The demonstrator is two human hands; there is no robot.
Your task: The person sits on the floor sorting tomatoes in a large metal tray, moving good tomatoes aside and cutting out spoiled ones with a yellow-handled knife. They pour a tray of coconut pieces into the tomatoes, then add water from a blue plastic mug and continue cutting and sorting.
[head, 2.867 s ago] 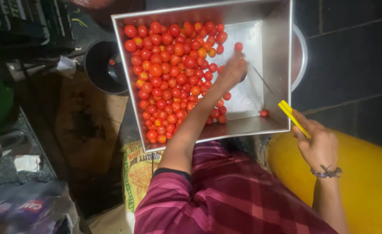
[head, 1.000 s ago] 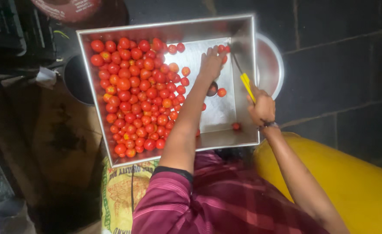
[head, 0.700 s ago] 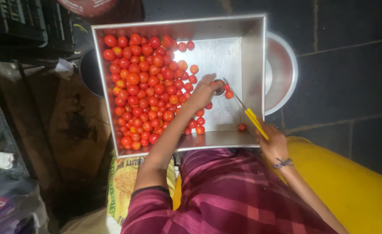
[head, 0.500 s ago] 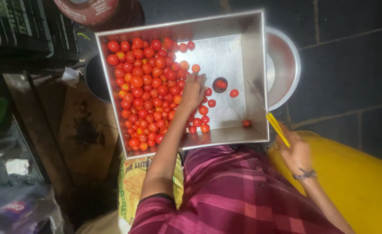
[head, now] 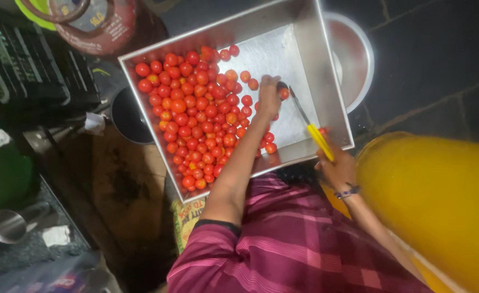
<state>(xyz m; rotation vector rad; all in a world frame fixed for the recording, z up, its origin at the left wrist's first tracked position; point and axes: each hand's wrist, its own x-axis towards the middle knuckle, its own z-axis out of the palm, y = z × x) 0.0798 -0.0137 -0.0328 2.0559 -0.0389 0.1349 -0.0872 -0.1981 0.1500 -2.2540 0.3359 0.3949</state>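
A square steel tray [head: 326,81] holds a heap of small red and orange tomatoes [head: 193,116] on its left side; its right side is mostly bare metal. My left hand [head: 269,96] reaches into the tray at the edge of the heap, its fingers closed on one tomato [head: 284,93]. At the tray's near right corner my right hand [head: 337,169] grips a knife by its yellow handle [head: 319,142]. The thin blade [head: 299,107] points at the tomato in my left hand, its tip right beside it. A few loose tomatoes lie near my left wrist.
A round steel bowl [head: 356,59] sticks out from under the tray's right side. A big yellow container [head: 440,206] stands at the right, a reddish gas cylinder [head: 95,24] at top left, a black pot [head: 126,116] left of the tray, and dark crates [head: 27,70] further left.
My left hand has moved off the heap toward the bare side with a tomato. My right hand has swung the knife in, so the blade tip now meets that tomato.
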